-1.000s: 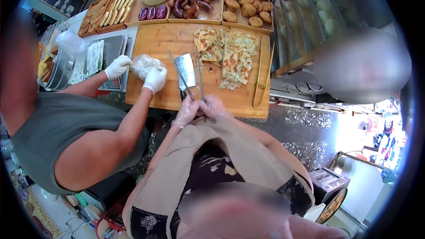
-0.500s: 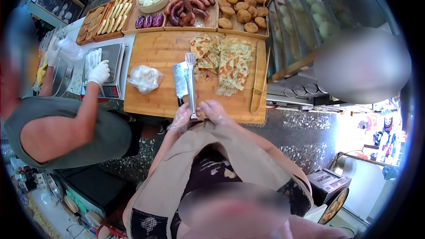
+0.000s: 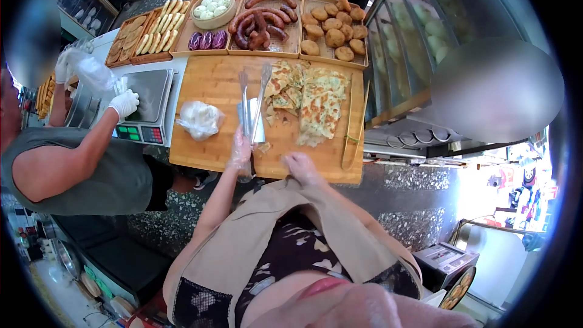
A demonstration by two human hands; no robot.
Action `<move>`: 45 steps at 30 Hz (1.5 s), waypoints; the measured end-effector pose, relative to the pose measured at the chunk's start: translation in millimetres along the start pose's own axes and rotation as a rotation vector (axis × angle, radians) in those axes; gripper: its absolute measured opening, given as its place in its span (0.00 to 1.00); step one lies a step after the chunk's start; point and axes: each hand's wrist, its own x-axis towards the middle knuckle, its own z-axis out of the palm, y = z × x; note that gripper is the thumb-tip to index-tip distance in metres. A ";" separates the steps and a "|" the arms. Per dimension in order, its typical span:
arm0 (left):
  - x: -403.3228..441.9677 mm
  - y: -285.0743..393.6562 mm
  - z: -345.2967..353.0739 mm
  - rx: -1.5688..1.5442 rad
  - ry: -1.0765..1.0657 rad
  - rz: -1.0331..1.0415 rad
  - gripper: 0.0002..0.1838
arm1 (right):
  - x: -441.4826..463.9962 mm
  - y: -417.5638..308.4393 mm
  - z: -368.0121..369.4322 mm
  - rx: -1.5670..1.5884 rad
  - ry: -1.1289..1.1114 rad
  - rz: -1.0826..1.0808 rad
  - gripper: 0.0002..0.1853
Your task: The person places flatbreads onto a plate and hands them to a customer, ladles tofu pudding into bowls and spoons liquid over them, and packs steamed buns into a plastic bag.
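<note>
My left hand (image 3: 240, 150), in a clear plastic glove, is closed on metal tongs (image 3: 260, 100) near the board's front edge. The tongs' arms are spread and point away from me, over a cleaver (image 3: 251, 112) lying on the wooden cutting board (image 3: 212, 79). My right hand (image 3: 302, 168), also gloved, has its fingers curled at the front edge, apart from the tongs; whether anything is inside is hidden. Beyond it lies a browned flatbread with green flecks (image 3: 322, 106), with cut pieces (image 3: 282, 88) to its left. A knotted clear plastic bag (image 3: 200, 120) sits on the board's left.
Trays of sausages (image 3: 261, 21), round fried cakes (image 3: 334, 36) and long bread sticks (image 3: 163, 27) line the far side. Long wooden tongs (image 3: 351, 127) lie at the right. A co-worker's white-gloved hand (image 3: 124, 104) is over a scale (image 3: 144, 106).
The tongs have spread apart, and my left hand has moved up and left with them. My right hand has drawn away from the tongs. The co-worker's hand has shifted left.
</note>
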 end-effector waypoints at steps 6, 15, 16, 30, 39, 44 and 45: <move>57.6 -8.4 -23.1 0.654 0.329 -0.018 0.30 | -11.1 -5.7 -10.4 0.141 -0.006 0.185 0.15; 78.1 -27.5 -33.3 0.748 0.322 0.040 0.22 | -11.0 4.8 -8.3 0.243 0.018 0.262 0.12; 67.1 -18.2 -32.4 0.701 0.295 0.029 0.24 | -10.5 1.7 -7.8 0.272 0.020 0.277 0.11; -23.4 -102.8 -69.3 0.797 0.477 0.096 0.14 | 23.6 48.7 -22.4 0.034 0.098 0.109 0.17; -11.3 -80.4 -78.4 0.680 0.253 -0.265 0.14 | 32.2 81.9 -25.2 -0.020 0.014 0.488 0.32; -15.2 -66.8 -73.1 0.650 0.285 -0.288 0.12 | 31.5 87.3 -19.7 0.066 0.080 0.496 0.30; -15.2 -66.2 -73.1 0.651 0.284 -0.288 0.12 | 31.5 87.9 -20.2 0.067 0.081 0.497 0.30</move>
